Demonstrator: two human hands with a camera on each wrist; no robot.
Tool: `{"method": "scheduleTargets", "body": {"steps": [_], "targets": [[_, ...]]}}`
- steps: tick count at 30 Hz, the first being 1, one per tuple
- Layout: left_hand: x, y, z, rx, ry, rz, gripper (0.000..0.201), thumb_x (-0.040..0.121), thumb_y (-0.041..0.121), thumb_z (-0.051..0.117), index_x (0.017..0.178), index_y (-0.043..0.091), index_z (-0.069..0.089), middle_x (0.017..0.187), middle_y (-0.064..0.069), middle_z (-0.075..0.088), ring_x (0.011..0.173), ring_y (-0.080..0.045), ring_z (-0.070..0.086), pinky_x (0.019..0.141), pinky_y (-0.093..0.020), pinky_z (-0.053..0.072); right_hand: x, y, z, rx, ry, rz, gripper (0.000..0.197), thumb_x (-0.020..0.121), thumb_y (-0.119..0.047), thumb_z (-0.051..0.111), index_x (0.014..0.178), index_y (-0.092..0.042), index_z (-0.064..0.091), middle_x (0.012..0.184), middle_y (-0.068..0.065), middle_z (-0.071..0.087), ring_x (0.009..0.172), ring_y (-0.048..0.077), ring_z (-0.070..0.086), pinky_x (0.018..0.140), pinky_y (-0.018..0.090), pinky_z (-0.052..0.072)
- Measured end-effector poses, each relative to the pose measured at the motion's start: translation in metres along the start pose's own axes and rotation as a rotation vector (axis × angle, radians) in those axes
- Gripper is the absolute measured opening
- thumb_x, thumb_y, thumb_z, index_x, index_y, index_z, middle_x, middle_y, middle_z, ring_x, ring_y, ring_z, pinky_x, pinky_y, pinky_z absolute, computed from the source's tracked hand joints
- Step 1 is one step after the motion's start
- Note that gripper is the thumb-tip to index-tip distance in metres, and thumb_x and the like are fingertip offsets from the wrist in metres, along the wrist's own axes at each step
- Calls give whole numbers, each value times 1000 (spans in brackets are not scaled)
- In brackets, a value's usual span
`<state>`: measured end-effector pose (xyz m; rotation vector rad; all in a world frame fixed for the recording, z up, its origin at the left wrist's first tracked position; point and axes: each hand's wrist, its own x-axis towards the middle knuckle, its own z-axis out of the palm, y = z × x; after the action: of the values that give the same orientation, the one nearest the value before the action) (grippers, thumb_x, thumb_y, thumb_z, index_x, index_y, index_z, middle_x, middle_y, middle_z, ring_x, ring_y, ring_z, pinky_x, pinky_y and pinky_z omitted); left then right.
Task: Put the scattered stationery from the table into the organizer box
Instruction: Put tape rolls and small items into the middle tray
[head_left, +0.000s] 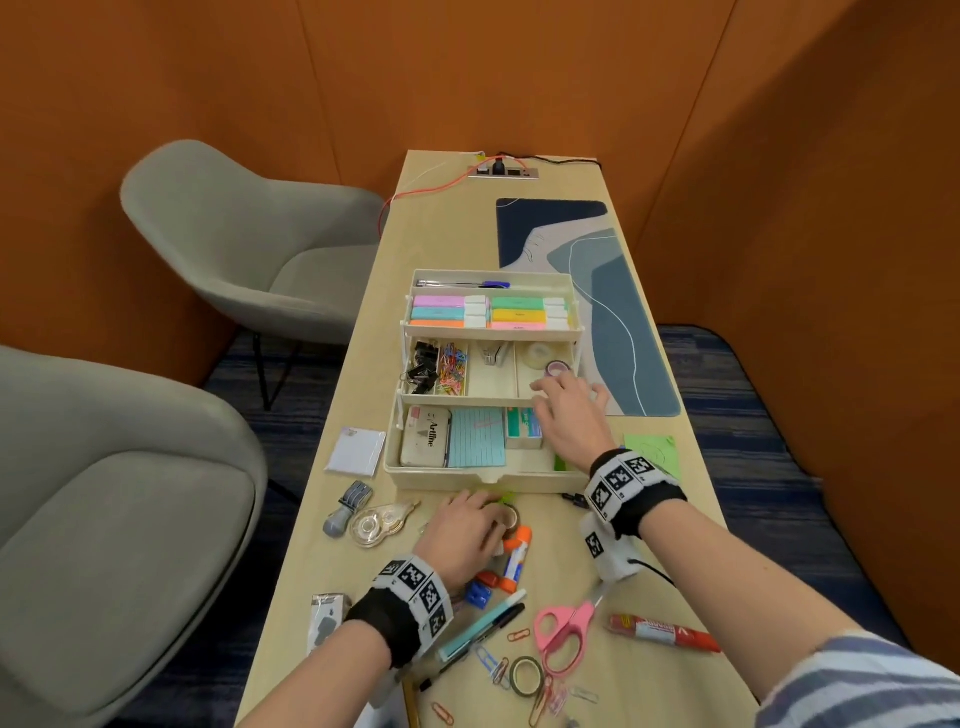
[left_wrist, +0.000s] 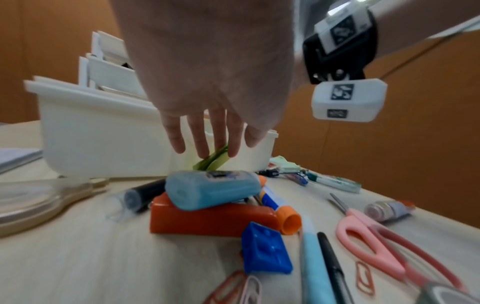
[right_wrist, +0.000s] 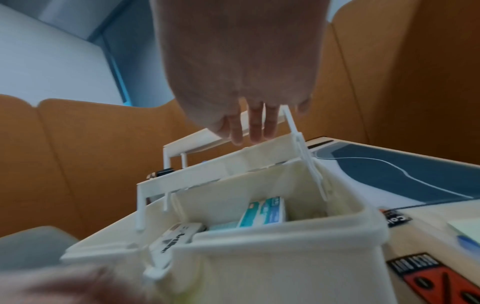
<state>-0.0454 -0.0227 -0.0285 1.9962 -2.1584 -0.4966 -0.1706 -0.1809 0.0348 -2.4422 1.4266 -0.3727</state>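
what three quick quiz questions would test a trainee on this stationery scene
1. True or false: the pink-handled scissors already lie inside the cream three-tier organizer box.
2. Which tier holds the pastel highlighters? A top, B middle, C bottom.
3. Fill in: the right hand hovers over the ___ tier's right end, while the left hand reaches down near a folded green paper.

Key: 1 false; 2 A; 3 middle.

2 grey chairs (head_left: 249, 260), desk mat (head_left: 613, 312)
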Motion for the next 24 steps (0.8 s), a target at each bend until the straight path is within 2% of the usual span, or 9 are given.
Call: {"method": "scheduleTargets", "body": {"steps": [2,3,6,8,11,14,16,20,24], "targets": [[-3,-4,-5,-64,70,-19,36,97,33,38,130,25,51,137,8,47,121,-13,45,101,-28,35,-14,-10,0,44,114,-100,17,94,-23,42,100,-20,57,101,-3,51,95,15,47,91,36,32],[-6,-6,-7,-90,94,-32,36,97,33,39,130,24,52,136,8,48,120,-12,47,101,-29,37,-26,-14,3,90,103,-153,12,93,-21,44,94,-18,55,94,-4,50,87,13,46,84,31,36],[-19,-15,-13,-149,158,-63,37,97,32,40,129,21,54,135,7,51,121,-9,47,105,-31,37,-70,-17,20,149,-166,-196,12,94,-21,43,88,-18,53,88,-5,53,76,12,50,70,24,44],[-33,-22,-16,-162,213,-96,35,98,32,41,129,22,55,133,9,52,120,-7,48,105,-27,35,-91,-5,42,67,-333,-200,18,94,-25,41,100,-18,57,97,-2,53,84,14,51,76,28,44],[-54,-35,-18,-80,274,-120,31,94,28,51,123,22,60,126,8,59,115,-11,55,99,-32,39,-107,8,72,-48,-448,-142,34,96,-38,37,121,-22,53,110,5,47,101,22,47,86,36,39],[-68,-46,-13,50,229,-146,31,85,22,65,116,24,65,120,6,64,107,-15,61,92,-37,47,-114,8,78,-33,-416,-31,36,98,-40,33,123,-23,52,115,2,44,108,19,43,90,38,35],[-75,-49,-10,96,153,-187,35,82,22,67,117,26,64,123,5,63,110,-17,60,94,-39,46,-116,7,75,-17,-358,-30,34,99,-36,33,119,-20,55,115,0,47,109,17,43,92,36,34],[-81,-43,-9,59,72,-211,31,93,31,49,123,29,59,142,2,45,128,-20,44,107,-40,32,-124,16,64,128,-202,-3,27,96,-27,43,115,-20,61,109,-4,51,101,11,47,92,32,42],[-76,-20,-10,11,79,-154,30,95,33,45,121,27,59,143,2,40,131,-18,37,110,-39,28,-138,39,40,271,-95,146,30,88,-17,58,118,-15,59,111,-3,50,103,11,49,97,29,42]]}}
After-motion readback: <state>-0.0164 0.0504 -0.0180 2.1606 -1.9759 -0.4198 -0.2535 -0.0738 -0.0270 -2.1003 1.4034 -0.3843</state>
